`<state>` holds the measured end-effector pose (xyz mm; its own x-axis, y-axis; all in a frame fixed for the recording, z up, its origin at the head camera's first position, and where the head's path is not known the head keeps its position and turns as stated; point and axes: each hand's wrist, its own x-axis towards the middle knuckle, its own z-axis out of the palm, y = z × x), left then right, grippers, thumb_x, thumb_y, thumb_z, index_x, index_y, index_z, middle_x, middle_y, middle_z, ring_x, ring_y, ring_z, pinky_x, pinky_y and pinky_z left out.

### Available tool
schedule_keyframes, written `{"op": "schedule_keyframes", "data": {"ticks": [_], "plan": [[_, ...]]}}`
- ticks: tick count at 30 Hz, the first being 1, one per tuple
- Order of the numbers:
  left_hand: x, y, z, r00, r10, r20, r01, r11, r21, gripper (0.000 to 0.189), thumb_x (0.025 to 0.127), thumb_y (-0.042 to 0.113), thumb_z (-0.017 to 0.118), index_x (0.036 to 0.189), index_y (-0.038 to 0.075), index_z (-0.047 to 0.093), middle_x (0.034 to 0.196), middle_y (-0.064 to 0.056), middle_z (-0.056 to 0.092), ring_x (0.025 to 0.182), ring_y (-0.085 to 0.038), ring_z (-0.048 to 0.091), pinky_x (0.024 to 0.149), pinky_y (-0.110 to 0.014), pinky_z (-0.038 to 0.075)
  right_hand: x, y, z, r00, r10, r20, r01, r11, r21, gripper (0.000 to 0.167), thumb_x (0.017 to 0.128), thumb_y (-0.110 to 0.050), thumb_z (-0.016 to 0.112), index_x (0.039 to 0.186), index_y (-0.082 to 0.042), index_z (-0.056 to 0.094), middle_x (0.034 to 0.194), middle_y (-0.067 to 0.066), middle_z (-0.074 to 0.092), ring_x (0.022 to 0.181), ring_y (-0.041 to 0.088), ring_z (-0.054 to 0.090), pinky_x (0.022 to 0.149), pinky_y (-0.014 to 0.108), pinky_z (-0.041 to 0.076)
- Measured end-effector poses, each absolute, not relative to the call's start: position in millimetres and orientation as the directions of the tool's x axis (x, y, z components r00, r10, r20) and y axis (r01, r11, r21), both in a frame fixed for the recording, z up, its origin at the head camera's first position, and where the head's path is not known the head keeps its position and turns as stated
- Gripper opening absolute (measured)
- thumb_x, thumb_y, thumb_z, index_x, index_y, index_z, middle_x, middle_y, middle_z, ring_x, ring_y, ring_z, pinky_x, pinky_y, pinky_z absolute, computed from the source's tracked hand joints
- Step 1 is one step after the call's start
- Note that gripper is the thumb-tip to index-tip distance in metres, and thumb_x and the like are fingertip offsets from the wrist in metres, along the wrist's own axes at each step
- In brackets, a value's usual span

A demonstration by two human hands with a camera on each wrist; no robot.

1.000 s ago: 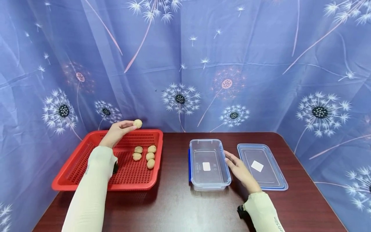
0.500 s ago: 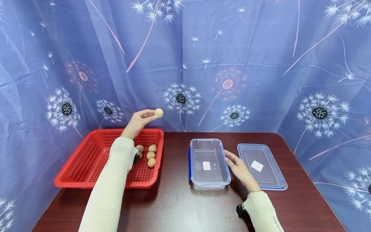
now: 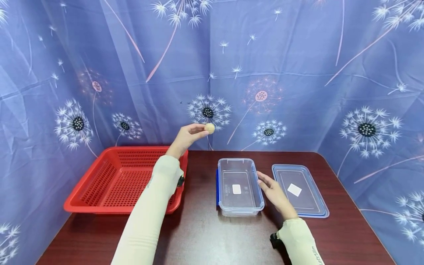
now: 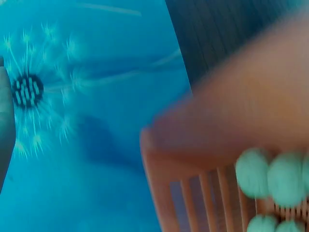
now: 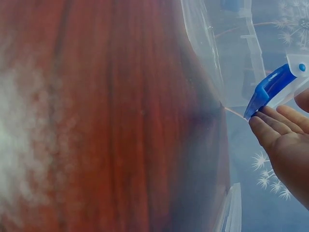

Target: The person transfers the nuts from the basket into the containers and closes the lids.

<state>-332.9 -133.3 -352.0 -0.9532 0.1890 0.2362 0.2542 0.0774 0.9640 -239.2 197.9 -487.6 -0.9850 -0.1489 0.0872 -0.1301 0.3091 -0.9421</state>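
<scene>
Between thumb and fingertips, my left hand [image 3: 187,139] pinches a round, pale tan walnut [image 3: 209,128]. It is raised above the table's back edge, in the gap between the red basket [image 3: 109,210] and the clear plastic box [image 3: 241,211]. More walnuts [image 4: 252,173] lie in the basket in the left wrist view; my left arm hides them in the head view. My right hand [image 3: 274,194] rests along the box's right side with fingers extended. In the right wrist view its fingertips are right at the box's blue latch [image 5: 274,87].
A clear lid [image 3: 303,198] with a blue seal and a white label lies on the dark wooden table [image 3: 202,235], right of the box. Another blue latch [image 3: 217,187] hangs at the box's left side. A blue dandelion-print curtain [image 3: 291,73] encloses the back and sides.
My left hand has carried the walnut rightward from over the basket, rising slightly, to beyond the basket's right rim. My right hand and the box have stayed in place.
</scene>
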Motion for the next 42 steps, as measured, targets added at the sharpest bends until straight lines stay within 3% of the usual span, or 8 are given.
{"op": "schedule_keyframes", "data": {"ticks": [14,24,32,42], "plan": [[-322.2,-62.6,-372.1,-0.942,0.250,0.226,0.225,-0.033,0.974,0.030,0.084,0.012,0.075,0.113,0.004,0.069,0.104,-0.004,0.071,0.098,-0.015,0.065,0.090,-0.028,0.049,-238.0,197.0,-487.4,-0.987,-0.136,0.082,-0.122,0.317,-0.941,0.043,0.102,-0.010,0.046,0.142,0.006,0.040,0.143,0.024,0.043,0.132,0.036,0.041,0.108,0.048,0.032],[-309.8,-47.4,-409.7,-0.940,0.295,0.169,0.192,0.051,0.980,0.030,0.085,0.019,0.075,0.112,0.007,0.070,0.108,-0.004,0.071,0.101,-0.016,0.065,0.092,-0.042,0.050,-237.8,197.1,-486.9,-0.987,-0.139,0.080,-0.119,0.302,-0.946,0.043,0.102,-0.009,0.047,0.141,0.005,0.041,0.142,0.024,0.045,0.131,0.035,0.042,0.108,0.048,0.033],[-305.2,-44.7,-436.9,-0.936,0.311,0.166,0.207,0.106,0.972,0.030,0.082,0.016,0.078,0.109,0.005,0.071,0.101,-0.006,0.072,0.094,-0.015,0.067,0.080,-0.028,0.054,-238.5,197.7,-488.4,-0.986,-0.140,0.086,-0.125,0.301,-0.945,0.043,0.102,-0.010,0.046,0.141,0.005,0.041,0.142,0.024,0.044,0.131,0.034,0.042,0.108,0.048,0.033],[-299.2,-41.6,-457.5,-0.908,0.386,0.161,0.234,0.148,0.961,0.029,0.081,0.012,0.078,0.107,0.001,0.071,0.097,-0.009,0.071,0.088,-0.014,0.066,0.080,-0.028,0.054,-236.6,198.5,-485.9,-0.986,-0.156,0.060,-0.107,0.311,-0.944,0.045,0.103,-0.014,0.044,0.144,0.003,0.038,0.145,0.023,0.041,0.134,0.036,0.039,0.110,0.049,0.030]]}}
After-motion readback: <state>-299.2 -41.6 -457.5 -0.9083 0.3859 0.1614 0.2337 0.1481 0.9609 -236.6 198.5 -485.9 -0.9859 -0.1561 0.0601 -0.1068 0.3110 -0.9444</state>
